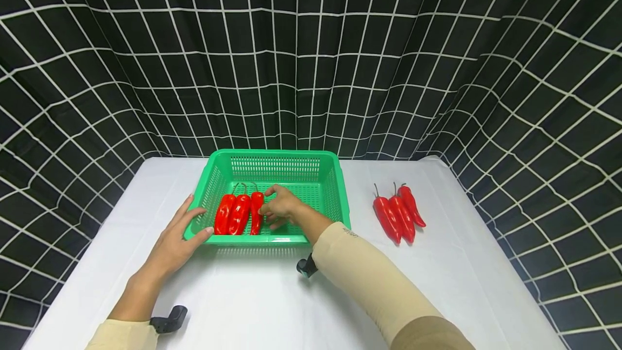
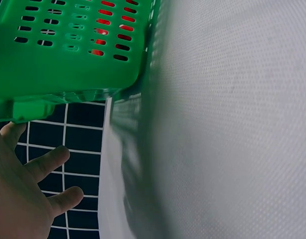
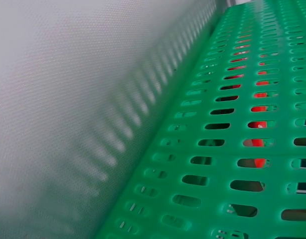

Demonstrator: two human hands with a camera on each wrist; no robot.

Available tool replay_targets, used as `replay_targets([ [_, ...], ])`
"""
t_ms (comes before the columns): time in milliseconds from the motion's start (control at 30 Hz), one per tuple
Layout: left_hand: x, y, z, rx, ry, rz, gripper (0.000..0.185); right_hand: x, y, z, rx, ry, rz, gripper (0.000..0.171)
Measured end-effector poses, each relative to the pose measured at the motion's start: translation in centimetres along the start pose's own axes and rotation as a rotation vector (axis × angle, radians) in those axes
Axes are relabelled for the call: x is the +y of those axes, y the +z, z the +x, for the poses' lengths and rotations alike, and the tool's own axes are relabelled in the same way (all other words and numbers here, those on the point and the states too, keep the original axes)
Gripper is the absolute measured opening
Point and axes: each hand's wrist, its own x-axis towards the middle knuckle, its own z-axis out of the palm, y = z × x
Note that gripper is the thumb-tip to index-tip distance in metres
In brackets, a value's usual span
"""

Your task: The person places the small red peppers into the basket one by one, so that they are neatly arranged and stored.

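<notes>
In the head view a green plastic basket (image 1: 277, 239) stands on the white table. Three red peppers lie side by side in its left half: a left pepper (image 1: 224, 214), a middle pepper (image 1: 239, 215) and a slimmer right pepper (image 1: 256, 220). My right hand (image 1: 283, 206) is inside the basket with fingers spread, fingertips right at the slim pepper's right edge. At the basket's left near corner, my left hand (image 1: 171, 244) rests on the rim with thumb and fingers spread. The left wrist view shows that hand (image 2: 23, 189) beside the rim's underside.
Three more red peppers (image 1: 399, 215) lie together on the white table (image 1: 466, 263), right of the basket. A black cloth with a white grid (image 1: 311, 69) encloses the back and sides. Through the slots of the basket wall (image 3: 218, 154), red shows in the right wrist view.
</notes>
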Motion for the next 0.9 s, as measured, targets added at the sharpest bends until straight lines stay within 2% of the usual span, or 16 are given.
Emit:
replay_targets([
  [333,0.0,0.0,0.0,0.001,0.000,-0.002,0.050,0.0,-0.1,-0.4,0.019,-0.002,-0.050,0.049],
  [533,-0.1,0.1,0.0,0.000,-0.001,-0.008,0.050,0.0,-0.3,-0.6,0.038,-0.028,-0.030,0.047],
  [900,0.1,0.0,0.0,-0.002,-0.003,-0.003,0.050,-0.9,-1.2,-1.9,-0.042,-0.093,0.057,0.057],
])
